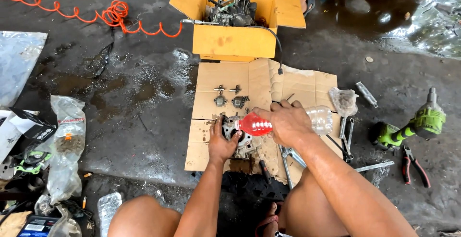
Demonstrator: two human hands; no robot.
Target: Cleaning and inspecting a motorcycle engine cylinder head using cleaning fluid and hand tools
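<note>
Lying sideways, neck leftward: bottle [283, 122] in right hand's [286, 121] grip, left hand [222, 143] clasping engine part [240, 141].

Your right hand [286, 121] covers the middle of the plastic bottle [283, 123]; your left hand [222, 143] hides part of the metal engine part [240, 141] on the cardboard sheet [211, 78].

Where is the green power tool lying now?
In the head view, the green power tool lies on the wet ground at the far right, beyond the cardboard sheet, with red-handled pliers just below it.
</note>
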